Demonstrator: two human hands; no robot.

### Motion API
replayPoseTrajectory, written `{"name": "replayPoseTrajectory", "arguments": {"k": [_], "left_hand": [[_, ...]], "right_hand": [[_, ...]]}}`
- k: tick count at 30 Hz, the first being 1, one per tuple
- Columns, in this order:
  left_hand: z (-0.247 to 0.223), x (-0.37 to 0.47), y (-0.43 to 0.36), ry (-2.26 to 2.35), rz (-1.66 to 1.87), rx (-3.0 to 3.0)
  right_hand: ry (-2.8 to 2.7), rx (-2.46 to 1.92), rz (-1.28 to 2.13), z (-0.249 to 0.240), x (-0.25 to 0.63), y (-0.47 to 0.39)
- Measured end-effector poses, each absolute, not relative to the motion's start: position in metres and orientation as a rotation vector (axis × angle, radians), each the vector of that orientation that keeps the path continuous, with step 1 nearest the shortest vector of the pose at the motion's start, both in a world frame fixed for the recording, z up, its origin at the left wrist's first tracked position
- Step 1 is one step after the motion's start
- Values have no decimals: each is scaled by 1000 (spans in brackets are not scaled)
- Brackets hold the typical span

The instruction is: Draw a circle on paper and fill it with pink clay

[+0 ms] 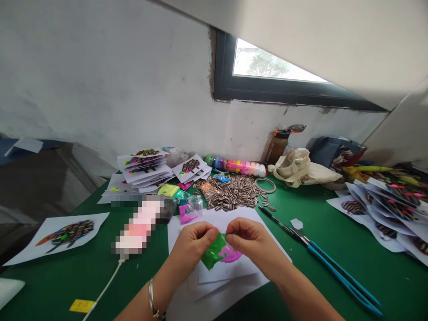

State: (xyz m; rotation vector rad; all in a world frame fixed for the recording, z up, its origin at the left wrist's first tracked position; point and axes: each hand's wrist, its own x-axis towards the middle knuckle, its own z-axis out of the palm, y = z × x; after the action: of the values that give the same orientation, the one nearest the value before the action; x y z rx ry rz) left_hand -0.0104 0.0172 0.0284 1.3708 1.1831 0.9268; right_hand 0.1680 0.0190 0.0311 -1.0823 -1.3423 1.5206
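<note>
Between my two hands is a small clear packet of green clay, its upper edge pinched on both sides. Thumb and fingers of my left hand close on its left corner. My right hand pinches the right end of that edge. Below lies white paper in a few loose sheets, the top one bearing a flat pink clay shape partly hidden by the packet and my fingers. A packet of magenta clay lies just beyond my left hand.
Sunflower seeds are heaped behind the paper. Blue-handled tweezers and a black pen lie to the right. Stacked seed pictures stand at the back left and right. A bottle and cloth bag are near the wall.
</note>
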Motion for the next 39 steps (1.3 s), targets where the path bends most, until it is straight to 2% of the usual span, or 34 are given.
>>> {"name": "replayPoseTrajectory", "arguments": {"k": [7, 14, 29, 36, 39], "left_hand": [[29, -11, 17, 1134, 881, 1371], [25, -12, 19, 1146, 825, 1460], [22, -18, 20, 1166, 864, 1521], [28, -18, 19, 1217, 836, 1672], [27, -16, 18, 1147, 801, 1615]], "right_hand": [[-1396, -1092, 1656, 27, 172, 23], [-1676, -1133, 1599, 27, 172, 19], [-1103, -979, 1936, 20, 154, 11], [-1140, -985, 1918, 23, 156, 12], [-1268, -1085, 1792, 24, 162, 15]]}}
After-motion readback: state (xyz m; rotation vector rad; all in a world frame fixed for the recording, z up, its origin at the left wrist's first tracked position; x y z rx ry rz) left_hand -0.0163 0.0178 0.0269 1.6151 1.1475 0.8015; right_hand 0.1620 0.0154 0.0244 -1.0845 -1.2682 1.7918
